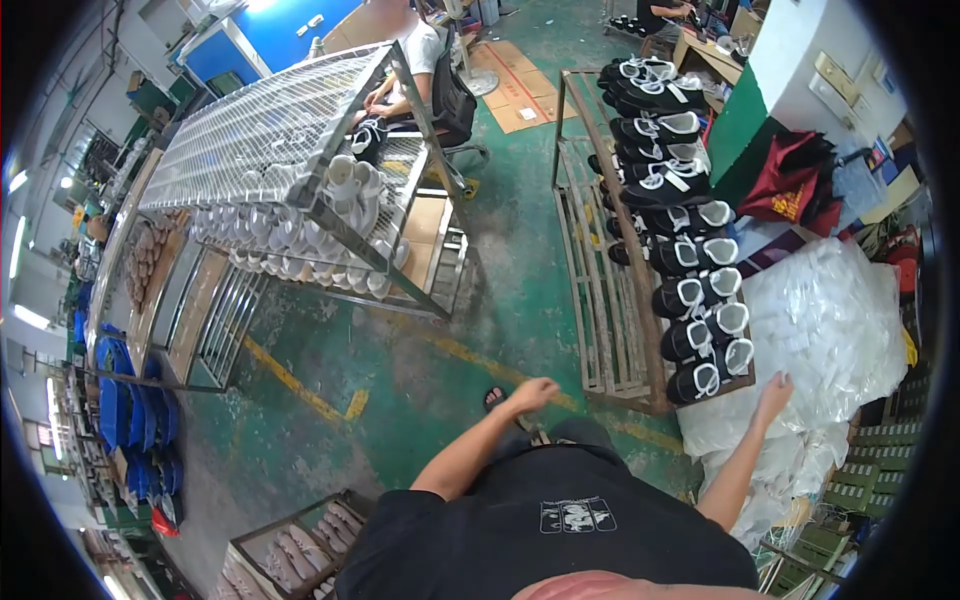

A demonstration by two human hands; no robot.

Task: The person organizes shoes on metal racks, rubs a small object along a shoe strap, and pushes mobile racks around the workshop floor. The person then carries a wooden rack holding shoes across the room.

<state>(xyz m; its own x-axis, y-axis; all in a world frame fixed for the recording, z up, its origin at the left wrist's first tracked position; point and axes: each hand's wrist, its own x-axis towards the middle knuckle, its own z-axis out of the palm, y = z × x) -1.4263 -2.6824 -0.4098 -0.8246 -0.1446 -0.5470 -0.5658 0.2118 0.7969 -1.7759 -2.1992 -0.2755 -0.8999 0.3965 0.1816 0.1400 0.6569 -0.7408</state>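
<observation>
My left hand (pixel 533 394) hangs in front of my body above the green floor, its fingers curled; whether it holds anything is too small to tell. On the other side, my right hand (pixel 775 391) is beside the clear plastic bags (pixel 825 320), just right of the rack's near end. Black shoes with white laces (pixel 686 296) stand in rows on top of the metal rack (pixel 600 270). Neither hand touches the shoes.
A mesh-topped rack (pixel 260 130) with white shoe forms (pixel 345 190) stands at the left. Behind it a person (pixel 418 60) sits on a black chair. Blue bins (pixel 120 400) are far left. A low rack (pixel 275 545) is at the bottom. A green-and-white pillar (pixel 775 90) stands at the right.
</observation>
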